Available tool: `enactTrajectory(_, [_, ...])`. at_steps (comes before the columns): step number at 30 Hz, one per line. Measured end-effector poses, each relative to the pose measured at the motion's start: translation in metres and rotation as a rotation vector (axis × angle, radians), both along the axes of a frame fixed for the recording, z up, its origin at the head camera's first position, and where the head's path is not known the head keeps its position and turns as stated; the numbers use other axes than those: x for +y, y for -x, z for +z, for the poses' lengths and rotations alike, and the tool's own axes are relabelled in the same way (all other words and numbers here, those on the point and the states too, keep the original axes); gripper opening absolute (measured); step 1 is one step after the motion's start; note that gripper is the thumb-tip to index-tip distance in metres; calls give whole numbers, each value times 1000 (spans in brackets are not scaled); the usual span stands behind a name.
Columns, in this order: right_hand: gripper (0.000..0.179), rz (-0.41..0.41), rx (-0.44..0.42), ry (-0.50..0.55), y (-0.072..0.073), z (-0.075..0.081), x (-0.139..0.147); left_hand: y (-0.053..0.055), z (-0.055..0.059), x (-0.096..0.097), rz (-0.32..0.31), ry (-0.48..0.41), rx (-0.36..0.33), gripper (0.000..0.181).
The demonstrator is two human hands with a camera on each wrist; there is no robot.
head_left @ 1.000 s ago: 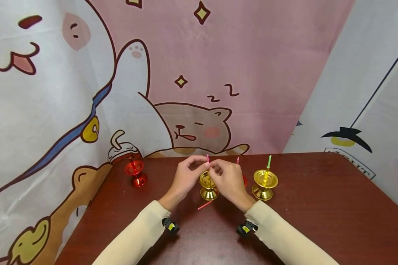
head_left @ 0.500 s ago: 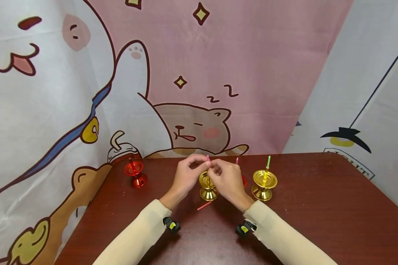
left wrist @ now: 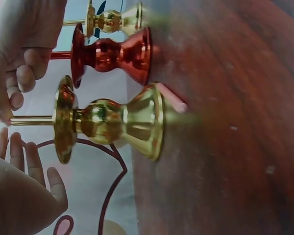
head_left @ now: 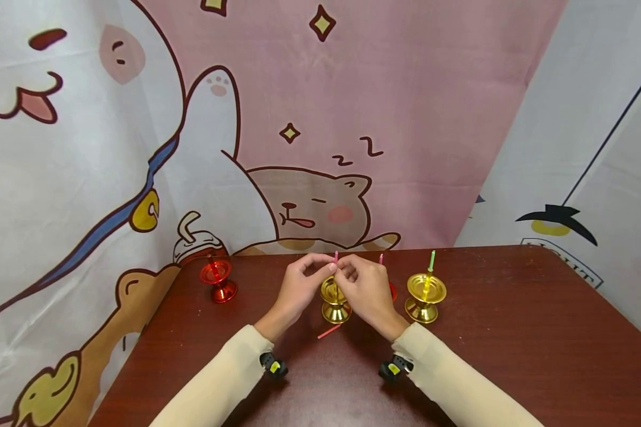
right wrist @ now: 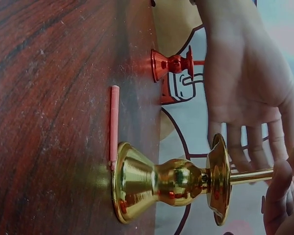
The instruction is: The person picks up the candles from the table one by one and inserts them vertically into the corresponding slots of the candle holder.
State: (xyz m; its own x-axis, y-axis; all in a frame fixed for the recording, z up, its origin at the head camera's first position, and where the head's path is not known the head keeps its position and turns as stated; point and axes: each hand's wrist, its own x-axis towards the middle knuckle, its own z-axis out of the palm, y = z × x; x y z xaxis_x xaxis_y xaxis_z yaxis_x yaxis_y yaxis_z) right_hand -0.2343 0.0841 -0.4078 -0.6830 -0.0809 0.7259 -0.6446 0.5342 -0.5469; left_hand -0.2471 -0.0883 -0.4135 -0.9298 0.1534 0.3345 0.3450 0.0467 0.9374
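Note:
A pink candle (head_left: 336,255) stands upright at the top of the thin stem of a gold candle holder (head_left: 336,312). My left hand (head_left: 299,284) and right hand (head_left: 367,290) meet there, both pinching the candle between thumb and forefinger. The fingertips cover its lower part and the stem's upper end. In the left wrist view the gold holder (left wrist: 100,120) has its base on the table, and its stem runs up to the fingers. Beside that base lies a loose pink candle (right wrist: 114,127), seen in the right wrist view.
Left on the table (head_left: 486,356) stands a red candle holder (head_left: 224,290). Another red holder (left wrist: 108,55), partly hidden behind my right hand in the head view, bears a pink candle (head_left: 381,259). Further right, a gold holder (head_left: 422,311) carries a green candle (head_left: 431,261). A cartoon cloth hangs behind.
Both hands stay at the candle on the gold holder, with only tiny finger shifts. The holders and the loose candle have kept their places.

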Motion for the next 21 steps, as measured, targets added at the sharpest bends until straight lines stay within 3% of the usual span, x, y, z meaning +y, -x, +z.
enactTrajectory(7, [3, 15, -13, -4, 0, 0, 0, 0, -13, -6, -54, -50, -114, 29])
enactTrajectory(11, [3, 18, -11, -12, 1, 1, 1, -2, -18, -7, -69, -46, -117, 34])
enactTrajectory(15, [4, 29, -3, -25, 1, 2, 1, -3, -20, -9, -83, 16, -146, 34])
enactTrajectory(21, [3, 50, -14, -45, 1, 4, 2, -6, -25, -11, -195, 110, -219, 55])
